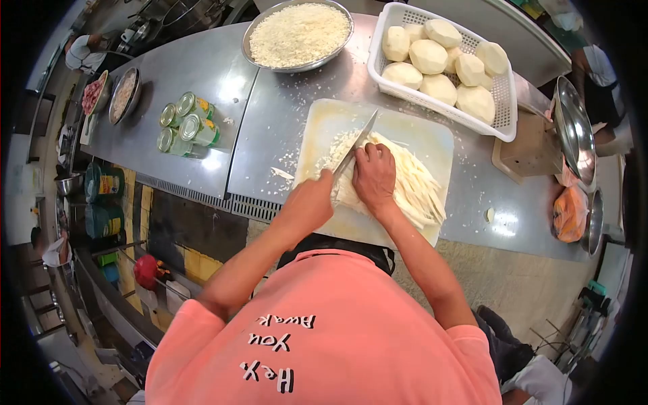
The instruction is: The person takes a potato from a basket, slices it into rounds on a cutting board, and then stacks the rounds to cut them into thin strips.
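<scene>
My left hand [307,206] is wrapped round the handle of a knife [365,131], whose blade slants up and right over the cutting board [439,135]. Beside the blade, the curled fingers of my right hand [374,177] press down on a pile of pale strips [413,185]. Small chopped pale bits [335,150] lie on the left side of the blade. The strips fan out to the right from under my right hand, towards the board's lower right edge. My right palm hides part of the pile.
On the metal table [270,121] stand a bowl of chopped pale bits [297,35], a white basket [432,111] of peeled pale vegetables [428,57], several cans [200,130] and two small bowls at far left. Metal bowls [574,131] and an orange bag [570,214] are at right.
</scene>
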